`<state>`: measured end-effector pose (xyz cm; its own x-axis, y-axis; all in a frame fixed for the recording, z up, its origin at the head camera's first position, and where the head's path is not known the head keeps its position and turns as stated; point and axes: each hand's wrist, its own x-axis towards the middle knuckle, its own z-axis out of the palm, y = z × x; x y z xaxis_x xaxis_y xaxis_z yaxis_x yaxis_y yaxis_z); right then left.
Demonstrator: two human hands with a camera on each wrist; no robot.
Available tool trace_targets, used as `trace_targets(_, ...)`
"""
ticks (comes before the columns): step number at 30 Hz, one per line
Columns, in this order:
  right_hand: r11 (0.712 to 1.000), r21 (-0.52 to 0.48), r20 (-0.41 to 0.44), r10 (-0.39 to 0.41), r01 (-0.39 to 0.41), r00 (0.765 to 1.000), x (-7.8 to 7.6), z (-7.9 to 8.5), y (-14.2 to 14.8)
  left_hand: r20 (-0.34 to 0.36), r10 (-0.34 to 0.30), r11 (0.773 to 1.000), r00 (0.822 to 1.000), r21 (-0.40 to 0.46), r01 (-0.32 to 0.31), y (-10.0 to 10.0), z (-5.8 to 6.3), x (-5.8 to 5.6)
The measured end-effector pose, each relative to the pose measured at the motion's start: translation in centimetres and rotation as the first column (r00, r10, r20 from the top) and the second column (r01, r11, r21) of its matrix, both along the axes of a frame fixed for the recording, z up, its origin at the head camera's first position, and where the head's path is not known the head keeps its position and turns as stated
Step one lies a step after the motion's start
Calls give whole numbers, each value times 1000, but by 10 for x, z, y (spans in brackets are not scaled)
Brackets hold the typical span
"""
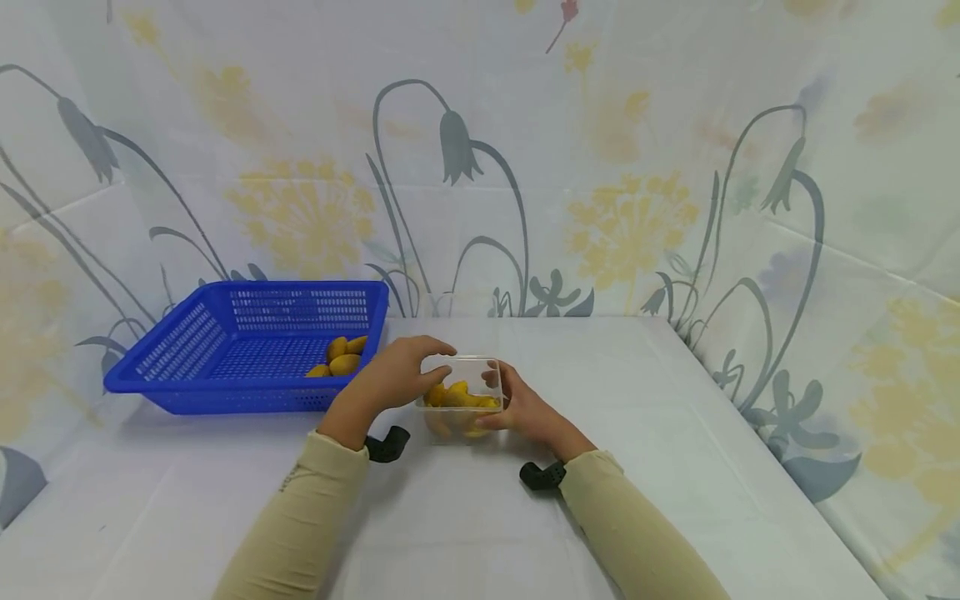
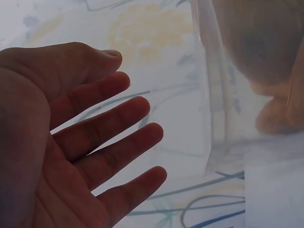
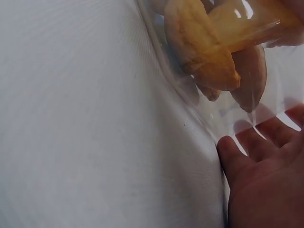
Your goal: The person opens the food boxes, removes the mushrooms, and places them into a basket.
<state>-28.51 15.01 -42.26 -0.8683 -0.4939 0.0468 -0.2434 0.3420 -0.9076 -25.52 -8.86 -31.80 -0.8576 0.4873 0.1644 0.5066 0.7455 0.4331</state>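
Note:
A clear plastic box (image 1: 459, 409) stands on the white-covered table, with several yellow, mango-shaped fruits (image 1: 456, 395) inside. At its right side my right hand (image 1: 528, 412) grips it, thumb at the front and fingers towards the back. In the right wrist view the thumb and fingertips meet the clear wall below the fruits (image 3: 202, 52). My left hand (image 1: 393, 371) is at the box's left side, fingers reaching over its rim in the head view. Seen from the left wrist, this hand (image 2: 90, 128) has spread, empty fingers, apart from the clear wall (image 2: 209, 95).
A blue slotted plastic basket (image 1: 225, 383) stands to the left, close beside my left hand. Several yellow fruits (image 1: 345, 364) lie in its right end. Behind the table hangs a flower-printed cloth (image 1: 480, 167), which also runs along the right side.

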Motion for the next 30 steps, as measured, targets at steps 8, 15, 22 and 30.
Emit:
trace_targets(8, 1000, 13, -30, -6, 7, 1000, 2, 2, 0, 12, -85, 996, 996, 29, 84, 13, -3, 5)
trace_targets(15, 999, 32, -51, 14, -12, 999, 2, 1, 0, -5, -140, 990, 990, 21, 140, 20, -9, 6)
trace_targets(22, 998, 54, -57, -11, 14, 998, 3, 0, 2, -5, -185, 983, 983, 14, 185, 27, -15, 4)
trace_targets(30, 999, 34, -76, 18, -15, 997, 2, 0, 3, 10, -211, 977, 977, 16, 211, 36, -19, 6)
